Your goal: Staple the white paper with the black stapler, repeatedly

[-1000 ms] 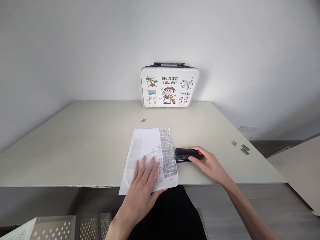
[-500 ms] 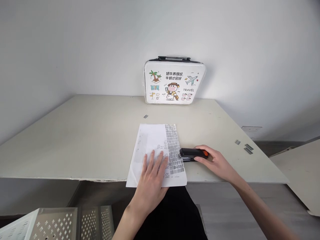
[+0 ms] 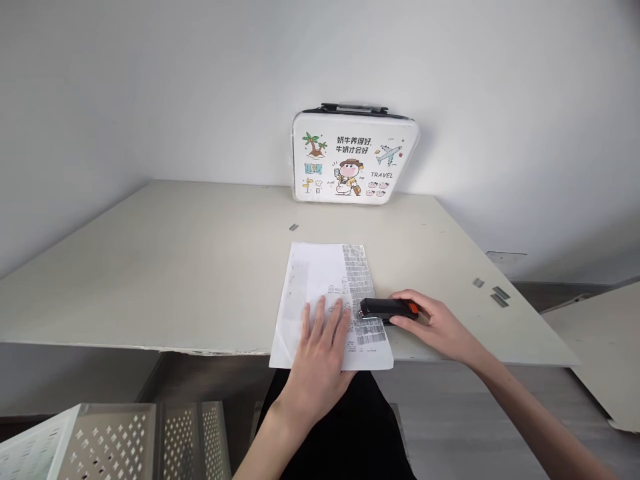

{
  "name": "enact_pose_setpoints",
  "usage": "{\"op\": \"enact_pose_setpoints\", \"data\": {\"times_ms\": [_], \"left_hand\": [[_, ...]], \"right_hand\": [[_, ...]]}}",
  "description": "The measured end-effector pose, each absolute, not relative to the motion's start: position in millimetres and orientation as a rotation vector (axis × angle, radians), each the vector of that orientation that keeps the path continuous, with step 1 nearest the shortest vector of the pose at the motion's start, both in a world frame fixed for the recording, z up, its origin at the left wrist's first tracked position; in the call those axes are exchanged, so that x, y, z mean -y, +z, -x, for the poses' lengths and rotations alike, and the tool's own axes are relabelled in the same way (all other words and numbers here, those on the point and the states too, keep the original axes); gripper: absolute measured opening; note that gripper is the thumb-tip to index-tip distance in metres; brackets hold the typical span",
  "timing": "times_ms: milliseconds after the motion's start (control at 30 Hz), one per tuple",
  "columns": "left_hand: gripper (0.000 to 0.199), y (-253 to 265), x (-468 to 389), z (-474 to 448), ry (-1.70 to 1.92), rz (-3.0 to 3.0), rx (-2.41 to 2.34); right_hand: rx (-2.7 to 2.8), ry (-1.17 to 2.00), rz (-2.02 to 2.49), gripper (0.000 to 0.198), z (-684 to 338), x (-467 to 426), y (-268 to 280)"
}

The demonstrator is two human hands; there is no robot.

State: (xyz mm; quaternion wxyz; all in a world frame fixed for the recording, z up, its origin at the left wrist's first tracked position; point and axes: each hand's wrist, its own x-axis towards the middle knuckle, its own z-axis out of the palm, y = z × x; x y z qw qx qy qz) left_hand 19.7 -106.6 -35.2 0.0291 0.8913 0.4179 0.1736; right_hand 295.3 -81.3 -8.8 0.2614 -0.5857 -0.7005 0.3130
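Note:
My left hand (image 3: 323, 360) lies on the white printed paper (image 3: 315, 267), its fingers spread over the top and its thumb hidden under the near edge. A grey band of dense print runs down the paper's right side. My right hand (image 3: 435, 323) holds a black stapler (image 3: 387, 308) with an orange part at its back, fingers wrapped round the rear end. The stapler's front reaches over the right edge of the paper, with part of the paper between its jaws.
A white case (image 3: 353, 160) with cartoon pictures stands against the wall at the back of the table (image 3: 175, 267). Strips of staples (image 3: 500, 297) lie at the right, and another small strip (image 3: 293, 227) lies beyond the paper. White perforated baskets (image 3: 115, 440) stand at lower left.
My left hand has slid the paper to the right, so its edge now sits deeper in the stapler. My right hand and the stapler stay nearly in place.

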Motion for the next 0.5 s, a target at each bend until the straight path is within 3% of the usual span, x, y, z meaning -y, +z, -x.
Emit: {"op": "enact_pose_setpoints", "data": {"times_ms": [500], "left_hand": [[0.087,-32.9,108.9,-28.4,0.551,-2.732,-1.271]], "right_hand": [[1.984,0.667,1.648,0.051,-248.6,57.4,28.9]]}}
